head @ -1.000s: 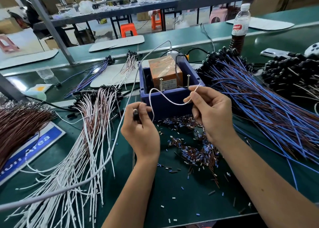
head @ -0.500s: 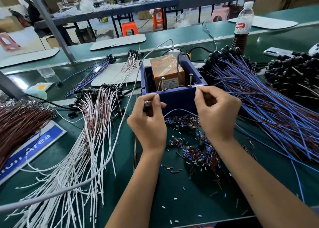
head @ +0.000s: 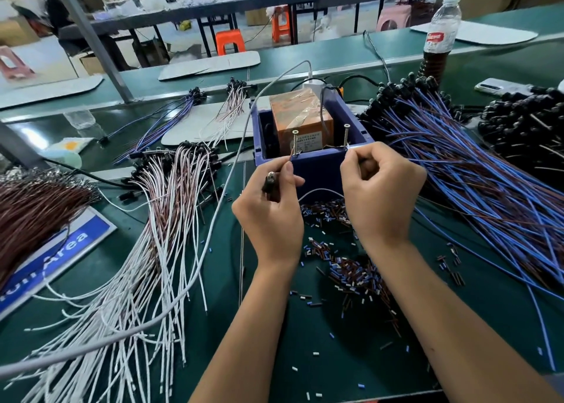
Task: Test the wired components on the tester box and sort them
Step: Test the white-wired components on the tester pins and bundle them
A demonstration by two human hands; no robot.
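Note:
A blue tester box point(head: 323, 170) stands mid-bench with an orange block point(head: 300, 118) inside and two upright screws, the left screw point(head: 294, 141) and the right screw point(head: 346, 135). My left hand point(head: 271, 216) grips a small black component point(head: 270, 184) and pinches one of its wire ends against the left screw. My right hand point(head: 378, 195) pinches the other, white wire end at the right screw. The white wire point(head: 320, 192) loops down between both hands in front of the box.
White-and-brown wired parts point(head: 146, 250) fan out on the left, brown ones point(head: 33, 207) at the far left. Blue-and-brown wired parts point(head: 476, 176) pile up on the right. Cut insulation bits point(head: 348, 268) litter the green bench. A bottle point(head: 439, 36) stands behind, a grey cable point(head: 213, 213) crosses left.
Both hands have risen from in front of the box to its front rim, bringing the two wire ends up to the screws. The wire loop now hangs lower between them.

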